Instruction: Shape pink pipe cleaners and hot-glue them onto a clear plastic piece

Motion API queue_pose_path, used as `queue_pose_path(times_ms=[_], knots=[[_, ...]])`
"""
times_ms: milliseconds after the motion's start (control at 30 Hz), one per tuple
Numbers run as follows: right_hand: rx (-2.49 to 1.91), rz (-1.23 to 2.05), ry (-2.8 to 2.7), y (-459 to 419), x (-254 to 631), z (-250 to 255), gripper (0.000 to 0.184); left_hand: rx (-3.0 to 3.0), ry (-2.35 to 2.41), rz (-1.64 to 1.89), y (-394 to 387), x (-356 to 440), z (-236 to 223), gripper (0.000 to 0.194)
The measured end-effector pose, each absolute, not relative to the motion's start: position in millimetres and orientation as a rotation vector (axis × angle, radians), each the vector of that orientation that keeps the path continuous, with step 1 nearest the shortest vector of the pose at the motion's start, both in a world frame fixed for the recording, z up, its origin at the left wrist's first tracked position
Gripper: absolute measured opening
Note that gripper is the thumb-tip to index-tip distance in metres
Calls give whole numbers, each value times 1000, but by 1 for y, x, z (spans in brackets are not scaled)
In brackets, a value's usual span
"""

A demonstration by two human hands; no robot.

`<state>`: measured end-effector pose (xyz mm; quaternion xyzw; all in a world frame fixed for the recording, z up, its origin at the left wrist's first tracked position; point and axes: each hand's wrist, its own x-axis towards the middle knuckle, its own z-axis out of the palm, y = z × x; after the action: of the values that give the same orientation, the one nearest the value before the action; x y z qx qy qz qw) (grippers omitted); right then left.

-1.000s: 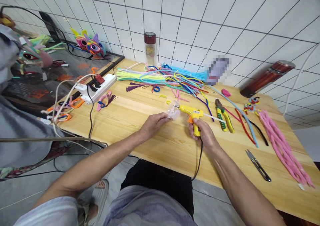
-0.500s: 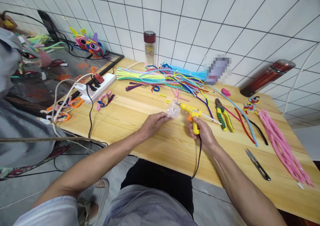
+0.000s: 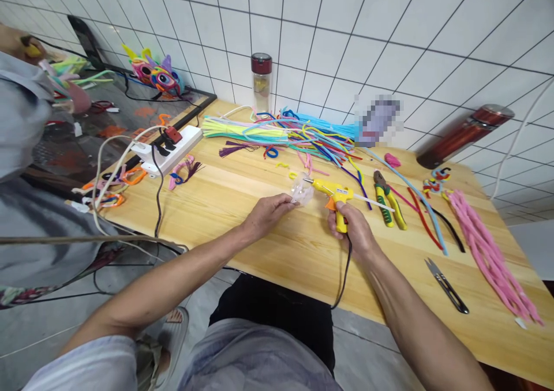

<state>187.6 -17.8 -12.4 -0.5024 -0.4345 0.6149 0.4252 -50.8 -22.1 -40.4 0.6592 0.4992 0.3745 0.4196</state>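
My right hand (image 3: 352, 225) is wrapped round the handle of a yellow hot glue gun (image 3: 341, 198) with an orange trigger. A white glue stick (image 3: 373, 202) juts from its back, and a black cord hangs from the grip. Between thumb and fingers my left hand (image 3: 269, 213) pinches a crumpled clear plastic piece (image 3: 302, 192), perhaps a small bag. The gun's metal nozzle is at this plastic's upper right; I cannot tell whether they touch. Small yellow pipe cleaner bits (image 3: 283, 165) lie just beyond.
Green-yellow pliers (image 3: 385, 203), thread snips (image 3: 448, 287) and pink pipe cleaners (image 3: 489, 252) lie to the right. Bundled pipe cleaners (image 3: 277, 131), a glass bottle (image 3: 261, 85) and a red flask (image 3: 465, 134) line the back. Left are a power strip (image 3: 171, 151) and a person's grey garment (image 3: 26, 120).
Both hands hold nearly the same pose, nozzle at the plastic. The view has shifted slightly. At the far left, the other person's arm and the pink item there have moved a little.
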Motion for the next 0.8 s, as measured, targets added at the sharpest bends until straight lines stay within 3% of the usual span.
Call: queue_pose_path(times_ms=[433, 667, 800], knots=[[-1262, 1470, -1096, -20, 190, -10, 35, 1728, 1330, 866, -20, -51, -37, 40], [-1285, 1502, -1131, -17, 192, -16, 36, 1866, 1252, 804, -18, -55, -40, 19], [-1272, 1487, -1177, -18, 195, -15, 38, 1839, 1212, 859, -17, -55, -45, 21]])
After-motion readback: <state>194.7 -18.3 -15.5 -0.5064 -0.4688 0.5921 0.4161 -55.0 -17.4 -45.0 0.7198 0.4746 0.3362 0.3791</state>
